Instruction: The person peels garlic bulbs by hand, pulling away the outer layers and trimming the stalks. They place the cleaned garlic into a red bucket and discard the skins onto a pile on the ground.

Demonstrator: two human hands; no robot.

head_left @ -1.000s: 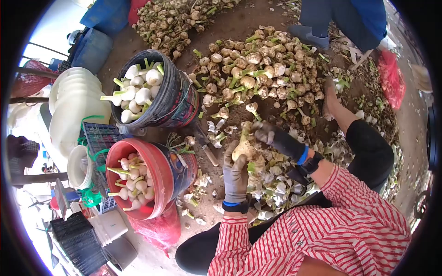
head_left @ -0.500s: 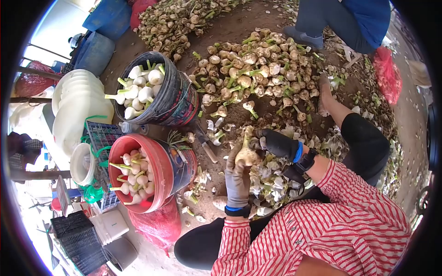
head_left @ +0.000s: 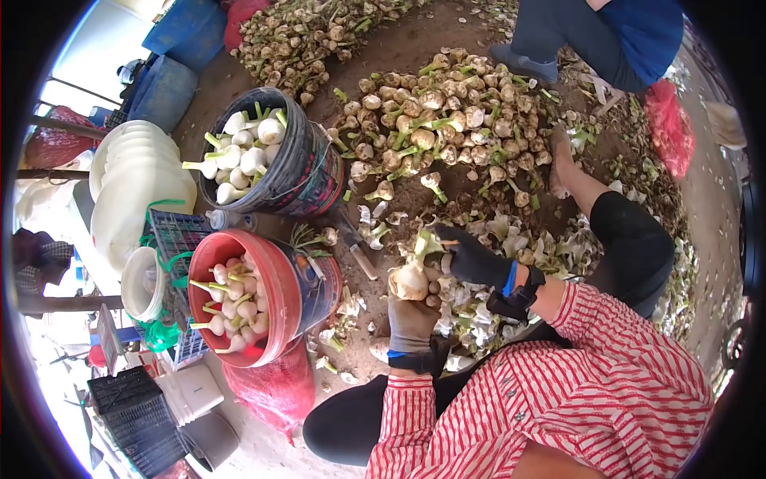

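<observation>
A garlic bulb with a stubby green stem pointing up is held in my left hand, which wears a grey glove and wraps its fingers round the bulb. My right hand, in a black glove, is pinched at the bulb's stem; a thin strip shows at its fingertips. Below and beside both hands lie loose white garlic skins. Farther out is a heap of unpeeled garlic bulbs with short stems.
To the left stand a red bucket and a black bucket, both holding cleaned garlic. A knife lies on the ground near them. A red mesh bag sits below. Another person's leg is at the top.
The bulb has turned and moved slightly left, showing a whiter side. My left hand is lower under it, and my right hand has shifted around the stem.
</observation>
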